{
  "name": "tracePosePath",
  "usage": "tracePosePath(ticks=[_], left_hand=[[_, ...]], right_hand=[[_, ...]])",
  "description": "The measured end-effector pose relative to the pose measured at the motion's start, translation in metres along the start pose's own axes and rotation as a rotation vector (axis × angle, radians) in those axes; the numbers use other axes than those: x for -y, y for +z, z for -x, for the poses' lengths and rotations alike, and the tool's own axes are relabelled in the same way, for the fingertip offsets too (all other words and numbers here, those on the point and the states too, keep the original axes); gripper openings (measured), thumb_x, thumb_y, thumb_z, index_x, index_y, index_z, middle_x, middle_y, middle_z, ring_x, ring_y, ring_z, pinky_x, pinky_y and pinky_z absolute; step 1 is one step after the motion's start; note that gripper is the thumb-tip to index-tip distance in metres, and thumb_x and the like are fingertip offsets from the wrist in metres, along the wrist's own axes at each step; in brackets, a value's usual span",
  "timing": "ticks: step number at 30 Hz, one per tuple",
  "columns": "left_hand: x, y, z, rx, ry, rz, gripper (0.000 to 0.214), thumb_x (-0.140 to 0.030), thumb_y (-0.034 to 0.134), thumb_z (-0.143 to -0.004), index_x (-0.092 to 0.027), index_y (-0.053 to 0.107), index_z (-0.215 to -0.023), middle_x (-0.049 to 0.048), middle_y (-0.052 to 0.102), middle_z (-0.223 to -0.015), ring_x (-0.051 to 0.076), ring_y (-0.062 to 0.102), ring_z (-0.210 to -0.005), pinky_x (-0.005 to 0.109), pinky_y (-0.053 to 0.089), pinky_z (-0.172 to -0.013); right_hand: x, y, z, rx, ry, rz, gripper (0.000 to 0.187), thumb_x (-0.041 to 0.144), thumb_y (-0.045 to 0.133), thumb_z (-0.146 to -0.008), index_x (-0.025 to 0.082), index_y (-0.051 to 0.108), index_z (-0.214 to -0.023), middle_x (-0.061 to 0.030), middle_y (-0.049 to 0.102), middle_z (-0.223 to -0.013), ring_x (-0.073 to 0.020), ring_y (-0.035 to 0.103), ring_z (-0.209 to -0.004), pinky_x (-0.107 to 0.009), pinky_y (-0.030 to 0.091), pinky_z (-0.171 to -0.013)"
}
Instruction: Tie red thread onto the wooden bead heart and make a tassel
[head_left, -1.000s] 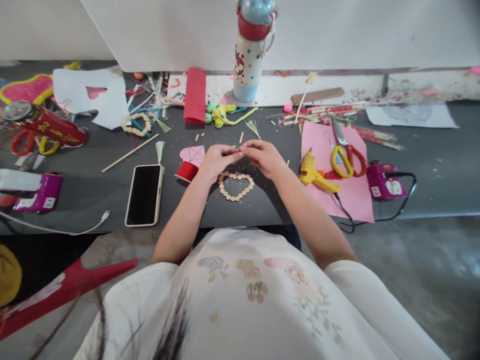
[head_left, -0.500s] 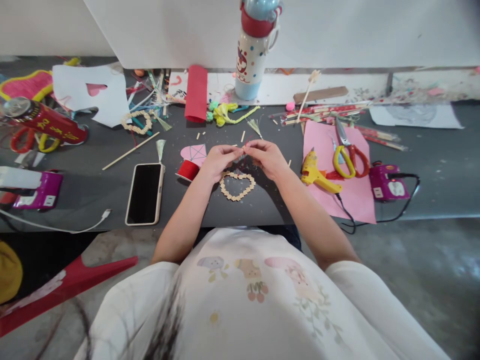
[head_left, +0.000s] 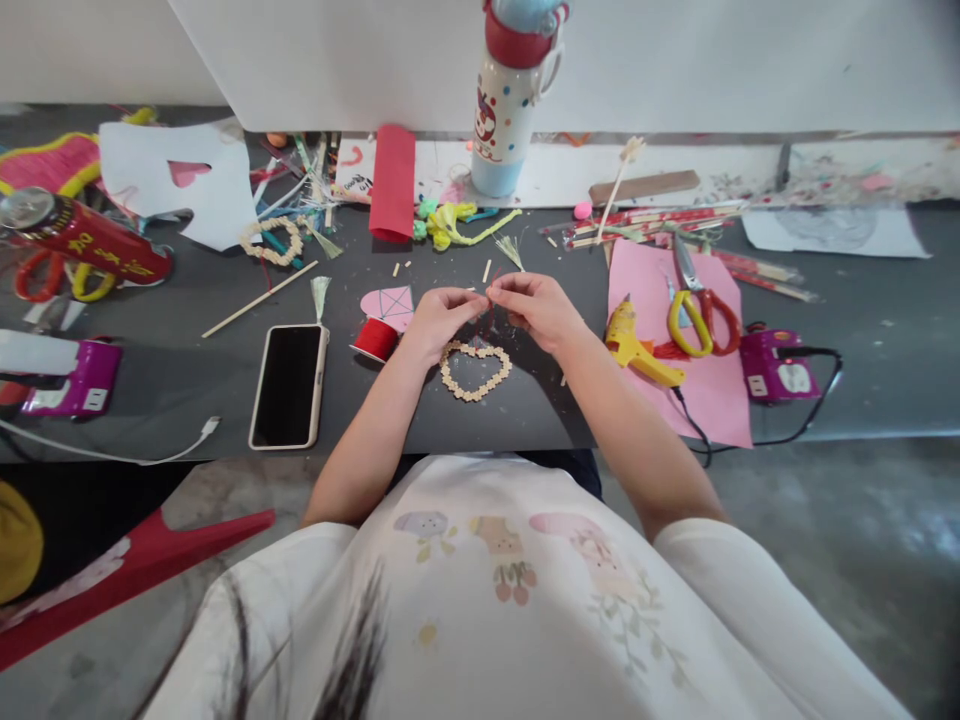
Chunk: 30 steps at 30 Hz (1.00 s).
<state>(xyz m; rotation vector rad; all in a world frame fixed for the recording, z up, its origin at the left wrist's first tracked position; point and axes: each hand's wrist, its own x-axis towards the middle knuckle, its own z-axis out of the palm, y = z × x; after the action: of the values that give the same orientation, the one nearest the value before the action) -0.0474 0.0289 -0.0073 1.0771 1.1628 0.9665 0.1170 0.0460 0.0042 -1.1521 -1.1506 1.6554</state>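
Note:
Thin red thread (head_left: 492, 318) runs between my fingertips and hangs down toward a heart-shaped ring of small pale wooden pieces (head_left: 475, 380), which lies flat on the dark table. My left hand (head_left: 444, 318) pinches the thread from the left. From the right, my right hand (head_left: 541, 308) pinches it too, the fingertips of both hands almost touching. Beside my left wrist sits a spool of red thread (head_left: 375, 340). Just behind it is a pink paper piece with drawn lines (head_left: 388, 304). A pale tassel (head_left: 510, 252) lies beyond my hands.
A phone (head_left: 289, 386) and a thin wooden stick (head_left: 259, 300) lie to the left. On pink paper (head_left: 705, 405) at the right are a yellow glue gun (head_left: 636, 348) and scissors (head_left: 694, 300). A tall bottle (head_left: 499, 120) stands at the back; a red can (head_left: 90, 240) leans far left.
My right hand has shifted slightly right and its fingertips have drawn a little apart from my left. More of the red thread shows between them. The heart ring stays in place.

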Motion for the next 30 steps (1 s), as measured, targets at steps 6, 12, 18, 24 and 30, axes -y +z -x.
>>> tracePosePath(ticks=[6, 12, 18, 24, 30], left_hand=[[-0.002, 0.0, -0.001, 0.043, -0.039, 0.062, 0.03, -0.043, 0.069, -0.074, -0.015, 0.065, -0.063, -0.0017, 0.048, -0.057, 0.004, 0.027, -0.046, 0.024, 0.014, -0.047], [-0.002, -0.001, 0.002, 0.118, -0.062, 0.105, 0.032, -0.045, 0.079, -0.065, -0.016, 0.071, -0.076, -0.0029, 0.052, -0.059, 0.003, 0.032, -0.046, 0.022, 0.024, -0.046], [-0.002, 0.0, 0.004, 0.093, -0.008, -0.023, 0.038, -0.049, 0.078, -0.065, -0.013, 0.069, -0.073, -0.0026, 0.055, -0.056, 0.005, 0.04, -0.047, 0.021, 0.033, -0.047], [-0.005, 0.002, 0.006, 0.1, 0.03, -0.091, 0.036, -0.046, 0.076, -0.068, -0.012, 0.069, -0.076, 0.0005, 0.063, -0.064, 0.009, 0.052, -0.055, 0.022, 0.041, -0.053], [-0.004, 0.002, 0.007, 0.031, 0.109, -0.216, 0.029, -0.042, 0.073, -0.071, -0.014, 0.072, -0.077, 0.0017, 0.067, -0.069, 0.01, 0.053, -0.06, 0.023, 0.04, -0.057]], right_hand=[[0.0, 0.001, 0.0, -0.016, 0.038, 0.006, 0.034, 0.038, 0.083, -0.058, 0.015, 0.066, -0.076, 0.0026, 0.06, -0.07, -0.0033, 0.037, -0.055, -0.019, 0.021, -0.045], [-0.002, 0.002, 0.001, -0.015, 0.042, -0.014, 0.034, 0.038, 0.084, -0.057, 0.015, 0.066, -0.076, 0.0046, 0.056, -0.067, -0.0023, 0.036, -0.052, -0.02, 0.02, -0.045], [0.001, 0.003, 0.004, 0.009, 0.087, -0.035, 0.038, 0.039, 0.086, -0.055, 0.014, 0.064, -0.074, 0.0059, 0.053, -0.064, -0.0017, 0.035, -0.049, -0.021, 0.019, -0.044], [0.005, -0.001, 0.002, 0.039, 0.106, -0.018, 0.036, 0.038, 0.085, -0.057, 0.014, 0.063, -0.074, 0.0063, 0.051, -0.062, -0.0019, 0.034, -0.048, -0.02, 0.02, -0.044], [0.014, -0.008, 0.0, 0.074, 0.122, 0.126, 0.034, 0.037, 0.085, -0.058, 0.015, 0.064, -0.074, 0.0061, 0.05, -0.059, -0.0029, 0.033, -0.049, -0.021, 0.02, -0.044]])
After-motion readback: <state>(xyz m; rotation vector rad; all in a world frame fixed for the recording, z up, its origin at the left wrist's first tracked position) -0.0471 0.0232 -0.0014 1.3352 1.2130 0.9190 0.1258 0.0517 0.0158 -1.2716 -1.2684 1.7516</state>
